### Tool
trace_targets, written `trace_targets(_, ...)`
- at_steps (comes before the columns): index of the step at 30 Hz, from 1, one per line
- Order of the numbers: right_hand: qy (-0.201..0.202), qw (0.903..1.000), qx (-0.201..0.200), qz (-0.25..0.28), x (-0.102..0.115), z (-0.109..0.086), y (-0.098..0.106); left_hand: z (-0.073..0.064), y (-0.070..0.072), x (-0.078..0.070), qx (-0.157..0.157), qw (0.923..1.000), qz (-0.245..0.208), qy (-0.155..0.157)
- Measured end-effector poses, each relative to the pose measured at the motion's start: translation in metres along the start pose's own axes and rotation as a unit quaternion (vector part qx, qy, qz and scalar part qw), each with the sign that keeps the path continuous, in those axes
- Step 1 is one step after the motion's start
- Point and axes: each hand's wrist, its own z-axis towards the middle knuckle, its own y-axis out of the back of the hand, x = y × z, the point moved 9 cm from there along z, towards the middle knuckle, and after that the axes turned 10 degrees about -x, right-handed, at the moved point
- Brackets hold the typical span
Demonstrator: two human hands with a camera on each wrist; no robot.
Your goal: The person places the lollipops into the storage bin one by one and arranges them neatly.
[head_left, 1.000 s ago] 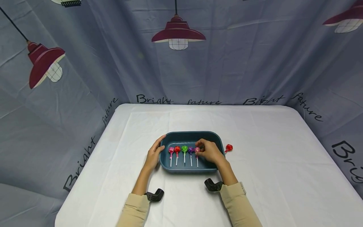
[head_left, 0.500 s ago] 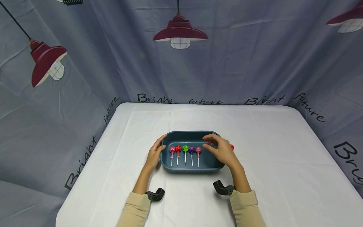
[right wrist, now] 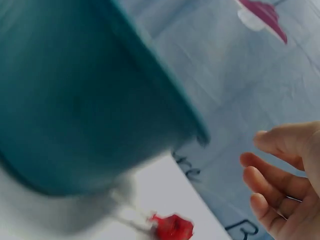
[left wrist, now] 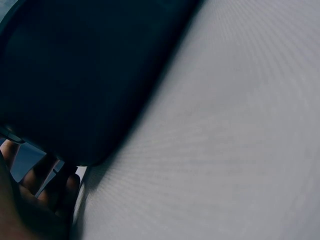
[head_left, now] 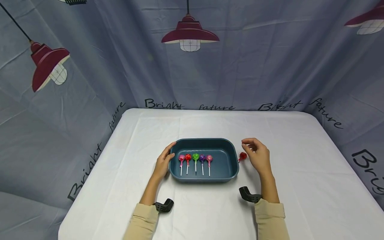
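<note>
A dark teal tray [head_left: 223,161] holds a row of several wrapped lollipops, with a green lollipop [head_left: 196,156] in the middle and a pink lollipop [head_left: 209,158] at the right end. My left hand [head_left: 162,164] holds the tray's left end, thumb at the rim; in the left wrist view its fingers [left wrist: 42,177] lie against the tray's end. To the right of the tray, my right hand [head_left: 258,156] hovers with loosely bent fingers and nothing in them. Just beside it on the cloth lies a red lollipop [head_left: 242,155], its stick mostly hidden by the tray's right wall.
A white cloth covers the table [head_left: 294,150]. Behind and around it hangs a grey-blue curtain [head_left: 240,66] printed with red lamps and lettering. Each wrist wears a black camera mount [head_left: 250,195].
My right hand has let go of the rightmost pink lollipop, lifted out of the tray and moved right to above the red lollipop. My left hand stays at the tray's left end.
</note>
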Motion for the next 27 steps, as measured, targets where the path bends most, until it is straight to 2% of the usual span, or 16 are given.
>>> trace_targets(7, -0.032, 0.9988, -0.028, -0.025, -0.024, -0.001, 0.003, -0.001, 0.000, -0.002, -0.002, 1.0000, 0.003, 0.002)
trace_targets(11, -0.044, 0.9975, -0.029, -0.048, -0.035, -0.004, 0.003, 0.000, 0.001, -0.002, -0.005, 1.0000, 0.001, -0.003)
trace_targets(13, -0.055, 0.9966, -0.016, -0.059, -0.042, -0.005, 0.001, 0.002, 0.001, 0.002, -0.008, 0.9999, -0.003, -0.006)
trace_targets(17, -0.063, 0.9948, 0.026, -0.076, -0.053, -0.010, -0.007, 0.006, 0.002, 0.020, -0.015, 0.9999, -0.001, -0.008)
trace_targets(20, -0.053, 0.9937, 0.058, -0.080, -0.057, -0.013, -0.013, 0.008, 0.001, 0.029, -0.015, 0.9998, -0.005, -0.011)
trace_targets(27, -0.039, 0.9921, 0.079, -0.089, -0.060, -0.016, -0.018, 0.000, 0.000, -0.004, -0.001, 0.9999, -0.010, -0.009)
